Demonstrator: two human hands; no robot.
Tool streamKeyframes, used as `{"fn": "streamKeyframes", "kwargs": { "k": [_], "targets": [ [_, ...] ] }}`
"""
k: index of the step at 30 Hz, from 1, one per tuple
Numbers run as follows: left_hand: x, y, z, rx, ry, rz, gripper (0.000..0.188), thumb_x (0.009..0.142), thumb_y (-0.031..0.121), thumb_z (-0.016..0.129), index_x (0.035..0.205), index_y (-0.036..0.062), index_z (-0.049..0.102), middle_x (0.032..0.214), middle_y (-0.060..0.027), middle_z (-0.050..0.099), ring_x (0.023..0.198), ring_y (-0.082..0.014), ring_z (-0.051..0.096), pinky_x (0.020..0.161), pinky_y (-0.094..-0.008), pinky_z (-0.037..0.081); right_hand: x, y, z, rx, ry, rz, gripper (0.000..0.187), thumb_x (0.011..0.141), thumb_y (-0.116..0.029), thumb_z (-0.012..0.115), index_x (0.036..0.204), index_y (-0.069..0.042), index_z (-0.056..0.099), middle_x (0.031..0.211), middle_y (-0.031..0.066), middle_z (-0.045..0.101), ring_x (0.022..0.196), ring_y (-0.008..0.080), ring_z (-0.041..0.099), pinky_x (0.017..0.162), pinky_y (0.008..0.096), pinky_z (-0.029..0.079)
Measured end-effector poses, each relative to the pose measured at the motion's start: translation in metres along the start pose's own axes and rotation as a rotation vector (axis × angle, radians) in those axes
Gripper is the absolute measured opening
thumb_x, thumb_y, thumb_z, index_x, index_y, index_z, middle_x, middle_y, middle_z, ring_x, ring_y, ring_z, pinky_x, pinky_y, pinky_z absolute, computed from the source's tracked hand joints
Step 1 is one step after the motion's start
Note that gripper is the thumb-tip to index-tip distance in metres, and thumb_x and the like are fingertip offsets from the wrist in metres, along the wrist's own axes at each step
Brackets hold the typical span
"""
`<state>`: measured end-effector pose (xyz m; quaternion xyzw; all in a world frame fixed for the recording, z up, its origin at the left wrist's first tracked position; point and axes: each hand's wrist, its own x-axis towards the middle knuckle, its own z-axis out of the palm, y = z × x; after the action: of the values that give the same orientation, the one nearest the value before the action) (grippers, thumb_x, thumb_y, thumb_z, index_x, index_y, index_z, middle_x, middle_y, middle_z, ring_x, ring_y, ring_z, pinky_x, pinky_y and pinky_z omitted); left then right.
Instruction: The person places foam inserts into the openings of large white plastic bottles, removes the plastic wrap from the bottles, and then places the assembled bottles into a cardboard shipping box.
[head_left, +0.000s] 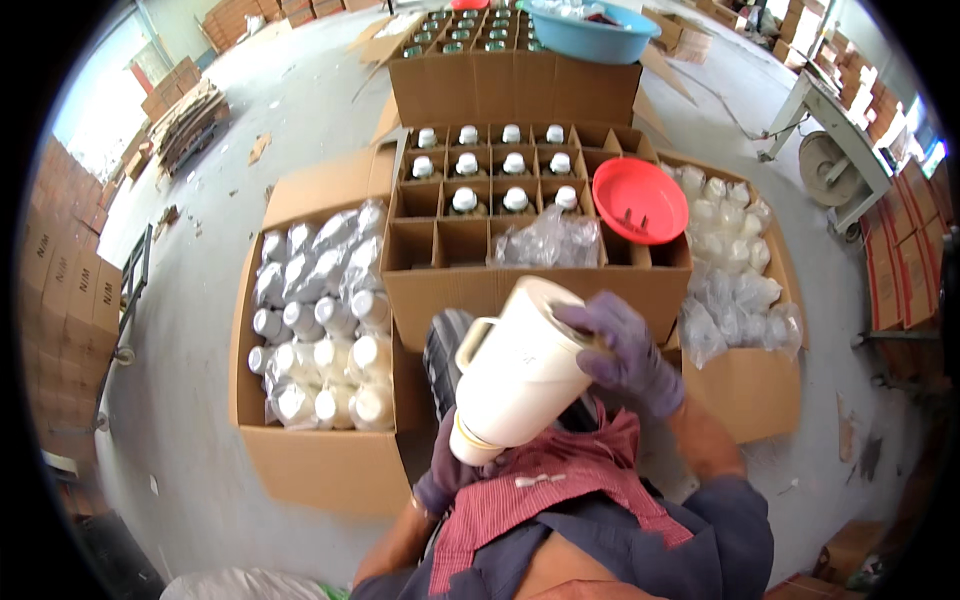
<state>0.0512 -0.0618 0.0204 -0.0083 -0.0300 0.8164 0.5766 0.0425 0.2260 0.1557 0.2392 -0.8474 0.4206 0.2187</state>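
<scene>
A cream tumbler with a side handle [522,375] lies tilted above my lap, its wide end up toward the right and its narrow end down toward the left. Gloved in purple, my left hand [450,468] grips the narrow end from below, its fingers partly hidden behind the tumbler. My right hand [625,350], in a matching glove, closes over the edge of the wide end. Straight ahead stands a divided cardboard box [540,285] with several white-capped bottles [515,200] in its cells. Crumpled clear plastic [550,240] lies in its near cells.
A red bowl [640,180] with small dark pieces rests on the box's right side. Open cartons of plastic-wrapped bottles flank me at left [320,468] and right [740,385]. Farther back, a blue basin [592,38] sits on another divided box [515,92]. A wheeled stand [835,150] is at far right.
</scene>
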Motion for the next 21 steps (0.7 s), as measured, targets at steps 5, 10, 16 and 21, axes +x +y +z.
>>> {"fn": "streamKeyframes", "kwargs": {
  "k": [5, 10, 16, 21],
  "targets": [
    [0.036, -0.02, 0.036, 0.17, 0.351, 0.425, 0.065, 0.095, 0.051, 0.049, 0.143, 0.0094, 0.037, 0.14, -0.0134, 0.047, 0.121, -0.0299, 0.053, 0.096, -0.0433, 0.051, 0.04, 0.013, -0.007, -0.124, -0.02, -0.05, 0.029, 0.092, -0.028, 0.062, 0.11, -0.005, 0.066, 0.091, 0.0124, 0.063, 0.079, 0.0275, 0.058, 0.075, 0.0378, 0.047],
    [0.009, 0.02, -0.008, 0.802, 0.599, 0.908, 0.057, 0.097, 0.04, 0.051, 0.138, 0.0026, 0.039, 0.123, -0.0148, 0.053, 0.109, -0.0241, 0.059, 0.092, -0.0358, 0.052, 0.043, 0.032, -0.039, 0.022, 0.235, 0.229, 0.022, 0.095, -0.019, 0.06, 0.101, 0.0, 0.067, 0.089, 0.0077, 0.067, 0.082, 0.0152, 0.063, 0.074, 0.0281, 0.05],
    [0.147, 0.127, 0.066, 1.024, 0.481, 0.733, 0.044, 0.097, 0.04, 0.052, 0.125, 0.0067, 0.05, 0.113, -0.0089, 0.059, 0.108, -0.0207, 0.058, 0.092, -0.036, 0.051, 0.024, 0.017, 0.017, -0.326, -0.063, -0.269, 0.008, 0.083, -0.014, 0.069, 0.084, -0.007, 0.067, 0.072, 0.0073, 0.058, 0.064, 0.0251, 0.057, 0.059, 0.0366, 0.046],
    [0.306, 0.141, 0.062, 0.941, 0.294, 0.39, 0.048, 0.094, 0.051, 0.053, 0.12, 0.0098, 0.055, 0.111, -0.0087, 0.061, 0.102, -0.0204, 0.06, 0.089, -0.0408, 0.051, -0.018, 0.032, 0.083, -0.277, -0.225, -0.188, 0.019, 0.08, -0.028, 0.071, 0.086, -0.012, 0.065, 0.076, 0.0035, 0.058, 0.073, 0.0235, 0.059, 0.069, 0.0366, 0.047]
  ]
}}
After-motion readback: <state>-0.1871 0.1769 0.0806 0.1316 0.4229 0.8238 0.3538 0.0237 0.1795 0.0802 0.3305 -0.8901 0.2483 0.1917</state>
